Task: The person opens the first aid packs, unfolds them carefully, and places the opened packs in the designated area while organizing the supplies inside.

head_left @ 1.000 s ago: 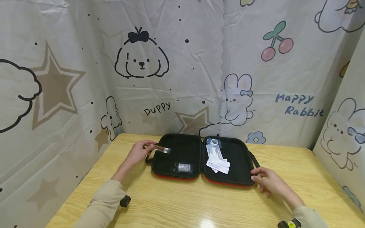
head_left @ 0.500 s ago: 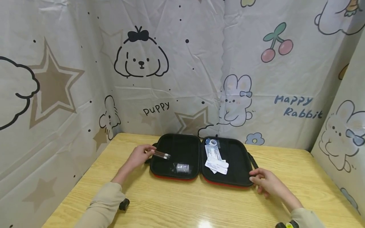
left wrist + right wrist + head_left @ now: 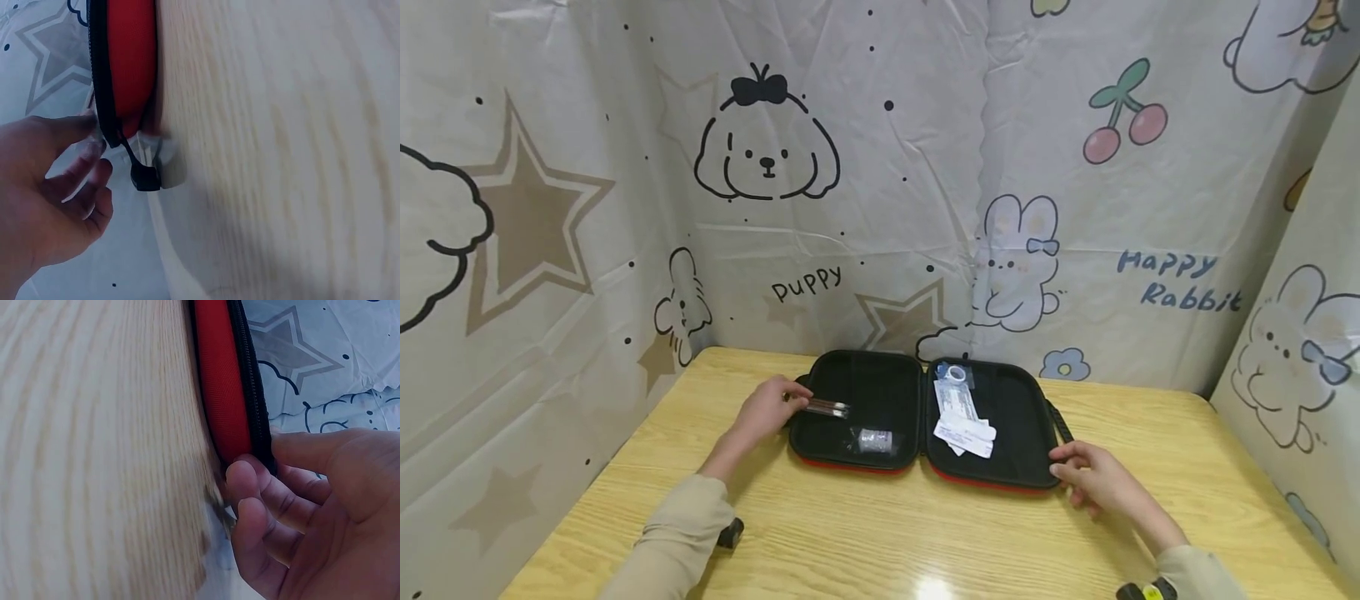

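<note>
A black-lined case (image 3: 880, 379) with a red outside lies unfolded on the table, hinge in the middle. At its left side, my left hand (image 3: 767, 408) pinches a slim pack of brown sticks with pale tips, like iodine swabs (image 3: 829, 408), over the left half. In the left wrist view the case edge hides most of this pack. My right hand (image 3: 1097, 479) grips the near right corner of the case; the right wrist view has thumb and fingers on either side of the zipped rim (image 3: 256, 406). A small clear packet (image 3: 876, 441) lies in the left half.
In the right half lie white paper packets (image 3: 966, 433) and a white tape roll (image 3: 955, 374) in a bluish bag. A black strap (image 3: 1060, 421) sticks out on the right. A zipper pull (image 3: 145, 178) hangs at the left corner. A printed curtain (image 3: 850, 208) stands behind the table (image 3: 865, 533).
My left hand has lowered the swabs toward the floor of the case's left half, and they lie more level. My right hand keeps its grip on the corner. The head view has shifted slightly.
</note>
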`<state>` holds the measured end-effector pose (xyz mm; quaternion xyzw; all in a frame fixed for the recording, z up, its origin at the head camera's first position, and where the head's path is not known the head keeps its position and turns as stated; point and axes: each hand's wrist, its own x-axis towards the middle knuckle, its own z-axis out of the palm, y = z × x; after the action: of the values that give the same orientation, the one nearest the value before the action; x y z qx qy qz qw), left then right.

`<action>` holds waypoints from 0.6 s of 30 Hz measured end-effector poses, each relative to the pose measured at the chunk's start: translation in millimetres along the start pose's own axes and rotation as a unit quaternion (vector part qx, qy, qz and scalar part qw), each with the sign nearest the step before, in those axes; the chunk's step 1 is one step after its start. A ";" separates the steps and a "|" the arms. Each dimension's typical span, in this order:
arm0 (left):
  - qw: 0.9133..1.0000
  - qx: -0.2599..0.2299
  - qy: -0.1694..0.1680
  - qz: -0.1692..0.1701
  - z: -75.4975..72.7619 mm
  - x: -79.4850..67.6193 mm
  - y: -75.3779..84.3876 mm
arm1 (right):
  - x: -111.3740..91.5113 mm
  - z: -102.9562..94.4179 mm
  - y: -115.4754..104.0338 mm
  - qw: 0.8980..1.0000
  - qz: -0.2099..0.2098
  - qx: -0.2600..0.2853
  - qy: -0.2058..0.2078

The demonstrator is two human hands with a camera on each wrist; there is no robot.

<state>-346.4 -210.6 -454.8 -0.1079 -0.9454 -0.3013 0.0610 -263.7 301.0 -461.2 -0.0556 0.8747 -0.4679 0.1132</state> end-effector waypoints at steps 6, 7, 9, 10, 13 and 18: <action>0.998 0.051 -0.003 0.036 3.5 4.0 2.4 | 0.8 1.0 1.8 1.000 0.002 -0.005 0.003; 0.997 0.063 0.002 0.040 4.4 4.5 3.0 | 0.8 0.8 2.1 1.000 0.002 -0.006 0.003; 0.995 0.085 0.013 0.053 6.3 5.4 4.2 | 1.1 0.2 2.5 1.000 0.001 -0.006 0.000; 0.993 0.096 0.019 0.060 7.1 6.0 4.7 | 1.2 0.0 2.6 1.000 0.000 -0.007 0.001; 0.988 0.123 0.031 0.088 8.8 8.4 6.3 | 1.3 -0.4 3.0 1.000 0.000 -0.007 0.001; 0.987 0.123 0.003 0.107 8.4 13.3 8.5 | 1.6 1.3 2.4 1.000 -0.003 -0.009 0.005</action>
<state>-357.7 -196.7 -454.6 -0.1995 -0.9579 -0.1753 0.1090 -264.9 300.9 -464.2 -0.0566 0.8791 -0.4611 0.1070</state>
